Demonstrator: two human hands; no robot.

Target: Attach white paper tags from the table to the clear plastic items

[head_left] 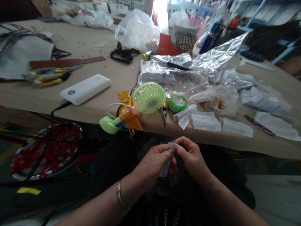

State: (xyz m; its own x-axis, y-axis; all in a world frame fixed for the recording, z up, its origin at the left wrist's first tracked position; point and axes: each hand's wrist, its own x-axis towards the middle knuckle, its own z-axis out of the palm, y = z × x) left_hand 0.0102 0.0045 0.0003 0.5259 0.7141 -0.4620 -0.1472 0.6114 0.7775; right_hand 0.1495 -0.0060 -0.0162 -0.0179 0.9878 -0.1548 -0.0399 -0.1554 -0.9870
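Observation:
A narrow printed label strip (166,167) is held between my two hands, over my lap just off the table's front edge. My left hand (156,161) pinches it between thumb and fingers near its upper end. With bent fingertips, my right hand (191,154) grips the strip's top corner. Fine print covers the strip, too small to read. Stacks of similar printed labels (205,121) lie along the table edge in front of my right hand. A soldering iron (164,116) points its tip toward me, beside a green round tub (178,103) with whitish contents.
A light-green fan (149,98) is taped at the table edge, with a white power bank (86,88) to its left. Tweezers (258,125), pliers (51,74), a small hammer (166,61) and plastic bags (213,97) lie around. A red-laced round stool (47,150) stands below left.

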